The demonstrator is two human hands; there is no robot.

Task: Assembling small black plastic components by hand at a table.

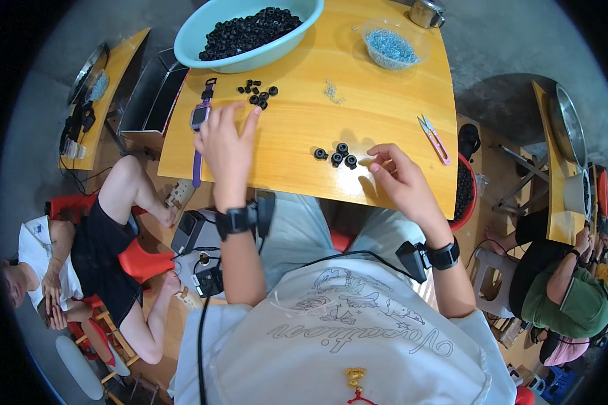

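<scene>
My left hand (228, 145) hovers over the left side of the yellow table with its fingers apart and nothing visible in them. Its thumb tip is close to several small black ring-shaped parts (263, 96), with smaller black pieces (248, 84) just beyond. Towards the right, my right hand (404, 181) is held near the front edge, thumb and forefinger apart, fingers loosely bent. Just left of its fingertips is a cluster of several round black parts (336, 159) with holes in them.
A light-blue basin (250, 62) of black parts stands at the far left. Beyond lies a clear bowl (392, 50) of small bluish pieces. A purple watch (200, 116), pink thread snips (435, 140), and small clear pieces (332, 92) lie on the table (297, 135). Other people sit on both sides.
</scene>
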